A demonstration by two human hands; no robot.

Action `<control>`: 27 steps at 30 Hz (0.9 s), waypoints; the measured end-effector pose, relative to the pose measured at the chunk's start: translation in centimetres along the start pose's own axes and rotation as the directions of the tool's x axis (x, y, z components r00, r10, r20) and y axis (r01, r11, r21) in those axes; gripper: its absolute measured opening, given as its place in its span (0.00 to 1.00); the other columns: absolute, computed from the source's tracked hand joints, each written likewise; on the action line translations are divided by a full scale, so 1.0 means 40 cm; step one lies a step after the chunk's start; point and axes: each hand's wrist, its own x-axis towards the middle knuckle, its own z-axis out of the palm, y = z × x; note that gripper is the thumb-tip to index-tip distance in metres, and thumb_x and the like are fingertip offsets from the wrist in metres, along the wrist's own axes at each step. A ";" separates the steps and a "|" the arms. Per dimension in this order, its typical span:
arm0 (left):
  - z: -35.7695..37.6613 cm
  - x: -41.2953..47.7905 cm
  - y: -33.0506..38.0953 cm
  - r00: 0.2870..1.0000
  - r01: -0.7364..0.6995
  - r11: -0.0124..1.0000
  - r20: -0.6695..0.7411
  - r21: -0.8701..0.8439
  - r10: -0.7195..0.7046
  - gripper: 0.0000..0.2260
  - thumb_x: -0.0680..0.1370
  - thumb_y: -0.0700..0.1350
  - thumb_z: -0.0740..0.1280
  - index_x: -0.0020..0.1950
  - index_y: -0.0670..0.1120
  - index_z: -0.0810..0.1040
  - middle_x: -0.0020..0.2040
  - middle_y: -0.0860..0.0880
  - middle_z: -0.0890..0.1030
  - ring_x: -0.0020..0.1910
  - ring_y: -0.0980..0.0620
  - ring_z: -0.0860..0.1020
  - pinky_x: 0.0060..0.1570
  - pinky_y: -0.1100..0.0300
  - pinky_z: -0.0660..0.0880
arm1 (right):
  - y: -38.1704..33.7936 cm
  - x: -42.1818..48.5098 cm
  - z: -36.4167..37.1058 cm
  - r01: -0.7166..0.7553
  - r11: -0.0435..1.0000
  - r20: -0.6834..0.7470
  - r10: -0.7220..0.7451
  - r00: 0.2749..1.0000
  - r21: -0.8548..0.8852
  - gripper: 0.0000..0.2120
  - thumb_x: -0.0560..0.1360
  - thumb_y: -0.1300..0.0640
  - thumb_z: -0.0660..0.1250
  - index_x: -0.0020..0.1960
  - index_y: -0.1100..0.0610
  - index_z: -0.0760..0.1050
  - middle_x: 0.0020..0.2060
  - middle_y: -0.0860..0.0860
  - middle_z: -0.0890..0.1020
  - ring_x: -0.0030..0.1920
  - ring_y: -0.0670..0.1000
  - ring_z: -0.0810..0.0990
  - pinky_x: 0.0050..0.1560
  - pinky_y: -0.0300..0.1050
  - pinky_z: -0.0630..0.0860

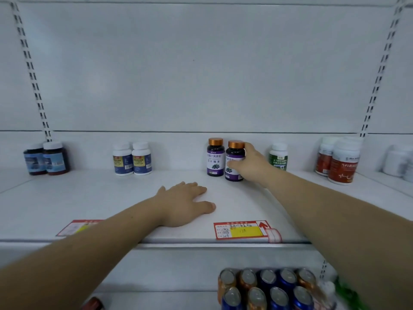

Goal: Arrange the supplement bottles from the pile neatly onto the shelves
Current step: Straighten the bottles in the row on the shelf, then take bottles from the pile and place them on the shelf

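My right hand (250,166) grips a dark bottle with a purple label and copper cap (233,162), standing on the white shelf (111,198) beside an identical bottle (215,157) to its left. My left hand (185,203) rests flat on the shelf, fingers straight, holding nothing. Along the back stand two brown bottles with blue labels (47,158), two white bottles with blue-and-yellow labels (132,158), a green-labelled white bottle (278,156) partly behind my right hand, and two red-labelled white bottles (337,162).
Red and yellow price tags (243,230) lie at the shelf's front edge. Several drink cans (266,287) stand on the lower shelf at the right. More white bottles (400,162) sit blurred at the far right. Slotted uprights run up both sides.
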 end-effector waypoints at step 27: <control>-0.193 -0.224 -0.280 0.979 0.006 0.978 -0.199 -0.206 -0.048 0.22 0.77 0.57 0.64 0.70 0.56 0.67 0.71 0.53 0.67 0.66 0.52 0.67 0.61 0.61 0.62 | -0.345 -0.076 0.109 0.251 0.870 0.041 -0.259 0.965 -0.425 0.32 0.78 0.42 0.59 0.77 0.54 0.55 0.73 0.54 0.61 0.72 0.56 0.61 0.69 0.50 0.62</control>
